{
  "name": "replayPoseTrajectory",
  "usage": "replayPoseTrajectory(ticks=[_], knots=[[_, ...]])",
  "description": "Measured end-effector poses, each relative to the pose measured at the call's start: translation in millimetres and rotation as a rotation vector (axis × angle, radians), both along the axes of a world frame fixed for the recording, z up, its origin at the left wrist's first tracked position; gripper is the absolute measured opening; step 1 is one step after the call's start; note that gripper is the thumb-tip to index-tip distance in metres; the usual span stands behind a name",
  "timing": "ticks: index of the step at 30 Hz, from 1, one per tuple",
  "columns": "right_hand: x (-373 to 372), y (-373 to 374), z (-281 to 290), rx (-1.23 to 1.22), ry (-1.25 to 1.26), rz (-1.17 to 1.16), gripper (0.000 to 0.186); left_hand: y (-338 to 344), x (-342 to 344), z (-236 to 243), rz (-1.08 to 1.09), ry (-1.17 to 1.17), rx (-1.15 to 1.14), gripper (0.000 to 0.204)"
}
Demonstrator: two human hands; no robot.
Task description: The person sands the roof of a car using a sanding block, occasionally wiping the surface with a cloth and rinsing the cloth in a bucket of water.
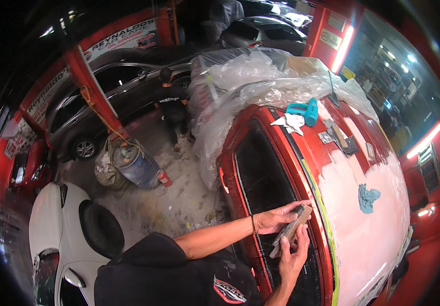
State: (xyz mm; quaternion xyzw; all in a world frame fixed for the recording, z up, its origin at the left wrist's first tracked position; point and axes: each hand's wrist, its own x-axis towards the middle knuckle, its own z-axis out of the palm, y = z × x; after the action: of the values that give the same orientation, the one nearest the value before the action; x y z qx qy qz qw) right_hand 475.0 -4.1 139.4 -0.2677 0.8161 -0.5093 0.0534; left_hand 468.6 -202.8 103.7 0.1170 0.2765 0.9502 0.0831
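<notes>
One tan block (300,223) between left hand (274,220) and right hand (293,256), both clamped on it.

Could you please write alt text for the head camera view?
A person's left hand and right hand hold a tan block with a dark grey sheet beside a red vehicle. A teal tool and blue-grey cloth lie on its roof, partly pale pink.

You held a brown-and-grey block (300,224) in your left hand (273,220) and right hand (293,254), beside a red car (311,143). On its pale-patched roof (352,234) lay a blue-grey cloth (366,198) and, farther up, a teal tool (310,112). A person (173,107) in black stood near clear plastic sheeting (245,97).
</notes>
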Motion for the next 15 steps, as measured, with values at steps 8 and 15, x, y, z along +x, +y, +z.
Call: replayPoseTrajectory(ticks=[8, 15], knots=[[-5, 25, 51, 0.241, 0.164, -0.249, 0.057, 48, -54, 3, -0.180, 0.017, 0.061, 0.089], [-31, 102, 36, -0.251, -0.066, -0.587, 0.047, 161, -92, 20, -0.345, -0.043, 0.131, 0.083]])
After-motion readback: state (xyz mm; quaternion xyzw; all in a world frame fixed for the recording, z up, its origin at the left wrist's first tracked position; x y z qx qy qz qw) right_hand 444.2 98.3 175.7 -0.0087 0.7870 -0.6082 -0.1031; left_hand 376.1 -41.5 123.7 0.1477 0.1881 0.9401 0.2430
